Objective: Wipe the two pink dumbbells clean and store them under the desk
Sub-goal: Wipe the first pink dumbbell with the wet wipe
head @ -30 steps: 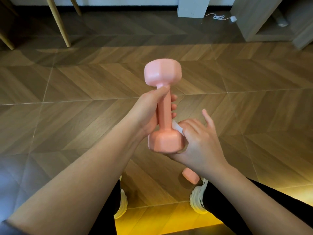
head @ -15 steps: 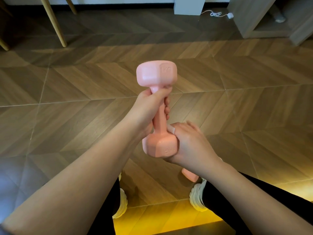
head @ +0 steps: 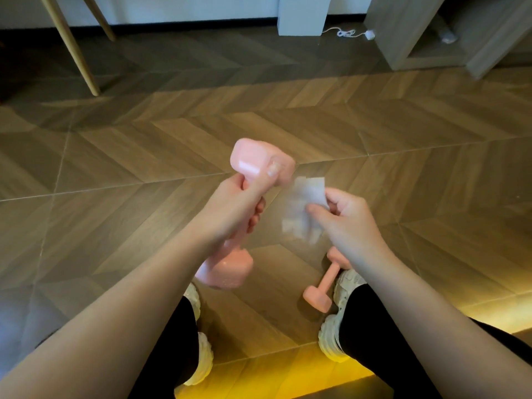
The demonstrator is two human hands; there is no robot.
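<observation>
My left hand grips the handle of a pink dumbbell, held upright above the floor, thumb lying against its upper head. Its lower head shows below my wrist. My right hand pinches a white wipe, blurred by motion, just right of the dumbbell and apart from it. The second pink dumbbell lies on the wood floor beside my right shoe, partly hidden by my right forearm.
I stand on a herringbone wood floor. My white shoes are at the bottom. Pale wooden furniture legs stand at the far left, a white post with a cable at the far middle, a wooden unit at the far right.
My right hand has left the dumbbell's lower head and drawn off to the right with the wipe. My left hand has tilted the dumbbell, its lower end now nearer my body.
</observation>
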